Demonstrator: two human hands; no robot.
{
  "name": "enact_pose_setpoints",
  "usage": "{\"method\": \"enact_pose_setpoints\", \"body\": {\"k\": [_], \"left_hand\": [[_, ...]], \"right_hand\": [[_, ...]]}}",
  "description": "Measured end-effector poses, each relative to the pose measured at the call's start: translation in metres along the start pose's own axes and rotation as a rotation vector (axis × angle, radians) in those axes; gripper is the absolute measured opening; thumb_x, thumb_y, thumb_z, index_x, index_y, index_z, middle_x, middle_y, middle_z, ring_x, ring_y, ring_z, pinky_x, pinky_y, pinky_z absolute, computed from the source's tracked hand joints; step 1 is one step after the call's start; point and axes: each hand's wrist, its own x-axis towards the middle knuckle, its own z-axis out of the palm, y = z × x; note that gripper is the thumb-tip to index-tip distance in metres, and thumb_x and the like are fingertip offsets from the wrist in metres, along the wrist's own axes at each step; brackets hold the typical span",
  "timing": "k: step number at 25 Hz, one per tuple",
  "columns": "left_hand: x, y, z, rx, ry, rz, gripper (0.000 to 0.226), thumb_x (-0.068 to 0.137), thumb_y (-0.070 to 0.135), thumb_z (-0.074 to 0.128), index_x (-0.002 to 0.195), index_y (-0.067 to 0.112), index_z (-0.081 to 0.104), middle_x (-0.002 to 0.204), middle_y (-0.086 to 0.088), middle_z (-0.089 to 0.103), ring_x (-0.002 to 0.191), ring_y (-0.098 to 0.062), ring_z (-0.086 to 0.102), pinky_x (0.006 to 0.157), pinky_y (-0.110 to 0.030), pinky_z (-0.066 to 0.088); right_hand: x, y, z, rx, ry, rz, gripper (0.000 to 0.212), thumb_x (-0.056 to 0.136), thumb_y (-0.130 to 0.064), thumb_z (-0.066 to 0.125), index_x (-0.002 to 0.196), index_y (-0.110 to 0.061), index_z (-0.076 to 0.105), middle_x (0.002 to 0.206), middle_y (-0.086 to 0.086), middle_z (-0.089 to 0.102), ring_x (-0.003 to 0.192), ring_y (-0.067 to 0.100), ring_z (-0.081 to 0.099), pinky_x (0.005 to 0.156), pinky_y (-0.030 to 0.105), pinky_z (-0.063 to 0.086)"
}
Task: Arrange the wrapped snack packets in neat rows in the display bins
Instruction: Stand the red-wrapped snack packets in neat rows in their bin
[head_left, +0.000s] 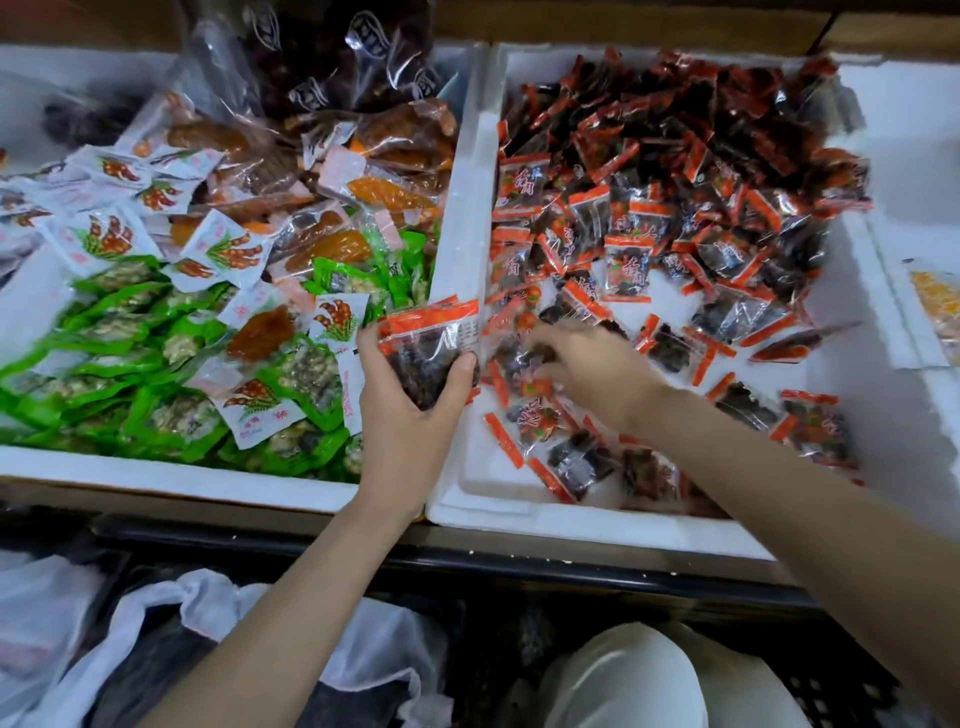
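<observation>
Head view: left grip (410, 415) holds packet stack (428, 348) over white bin wall (462, 208).

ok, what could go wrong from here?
1. The left hand holds its stack of red-edged packets right over the foam wall between bins; a slip could drop some into the mixed left bin.
2. The right hand, blurred, reaches into loose packets; it may scatter them instead of lining them up.
</observation>
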Motion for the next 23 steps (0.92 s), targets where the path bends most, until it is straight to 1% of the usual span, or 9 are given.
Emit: {"method": "enact_pose_setpoints", "body": {"k": [2,5,7,9,11,13,17,21,23], "left_hand": [[0.001,-0.002,0.000,0.000,0.001,0.018,0.045,0.088,0.012,0.064,0.119,0.018,0.033,0.096,0.017,0.053,0.084,0.011,0.059,0.071,-0.009,0.047],[0.002,-0.003,0.000,0.005,0.004,0.044,0.046,0.087,0.008,0.065,0.118,0.017,0.032,0.096,0.016,0.052,0.085,0.013,0.058,0.070,-0.006,0.045],[0.002,-0.004,0.000,0.005,0.004,0.056,0.045,0.086,0.005,0.065,0.117,0.015,0.033,0.096,0.015,0.051,0.085,0.014,0.058,0.070,-0.005,0.044],[0.003,-0.004,0.000,-0.023,-0.008,0.058,0.045,0.086,0.004,0.065,0.116,0.015,0.034,0.096,0.014,0.053,0.086,0.012,0.059,0.072,-0.006,0.044],[0.004,-0.005,0.000,-0.038,-0.018,0.055,0.045,0.086,0.004,0.065,0.116,0.015,0.034,0.097,0.014,0.053,0.087,0.011,0.059,0.073,-0.007,0.045],[0.003,-0.005,0.000,-0.034,-0.017,0.062,0.044,0.086,0.005,0.066,0.115,0.014,0.034,0.096,0.014,0.052,0.086,0.012,0.059,0.072,-0.007,0.045],[0.004,-0.007,0.000,-0.056,-0.029,0.051,0.045,0.086,0.006,0.066,0.113,0.021,0.034,0.097,0.013,0.053,0.086,0.009,0.059,0.072,-0.008,0.046],[0.004,-0.008,0.000,-0.043,-0.032,0.061,0.046,0.085,0.006,0.067,0.115,0.017,0.034,0.097,0.013,0.053,0.087,0.009,0.058,0.072,-0.008,0.045],[0.004,-0.008,-0.001,-0.051,-0.047,0.054,0.046,0.085,0.007,0.067,0.115,0.018,0.034,0.095,0.015,0.053,0.086,0.010,0.059,0.071,-0.008,0.045]], "right_hand": [[0.008,-0.002,-0.012,0.001,-0.057,-0.083,0.022,0.092,-0.010,0.056,0.114,-0.015,0.059,0.096,0.000,0.053,0.080,0.012,0.048,0.071,0.025,0.036],[0.010,-0.017,-0.016,0.076,-0.261,-0.255,0.016,0.081,-0.004,0.069,0.096,-0.008,0.065,0.081,-0.009,0.057,0.070,-0.006,0.048,0.066,0.006,0.033],[0.015,-0.022,-0.017,0.080,-0.232,-0.286,0.011,0.080,-0.011,0.071,0.090,-0.009,0.067,0.075,-0.013,0.058,0.069,-0.008,0.049,0.065,0.007,0.034],[0.019,-0.024,-0.021,0.131,-0.158,-0.249,0.014,0.081,-0.020,0.071,0.086,-0.008,0.066,0.076,-0.007,0.063,0.072,0.000,0.056,0.069,0.019,0.041],[0.016,-0.024,-0.015,0.204,-0.211,-0.199,0.015,0.079,-0.019,0.074,0.080,-0.007,0.066,0.070,-0.009,0.061,0.067,-0.001,0.054,0.065,0.011,0.041],[0.008,-0.024,0.005,0.232,-0.311,-0.186,0.014,0.077,-0.015,0.076,0.086,-0.005,0.072,0.073,-0.011,0.061,0.068,0.001,0.054,0.064,0.007,0.039],[0.005,-0.021,0.038,0.074,-0.300,-0.198,0.030,0.080,-0.023,0.072,0.107,-0.010,0.069,0.099,0.002,0.068,0.092,0.016,0.061,0.079,0.022,0.044],[0.005,-0.015,0.031,-0.055,-0.176,-0.275,0.044,0.085,-0.038,0.064,0.123,-0.019,0.057,0.118,-0.004,0.057,0.112,0.014,0.047,0.089,0.022,0.034],[-0.001,0.002,0.023,-0.057,-0.258,-0.249,0.056,0.083,-0.040,0.065,0.133,-0.022,0.049,0.126,-0.006,0.053,0.118,0.012,0.042,0.091,0.021,0.030]]}}
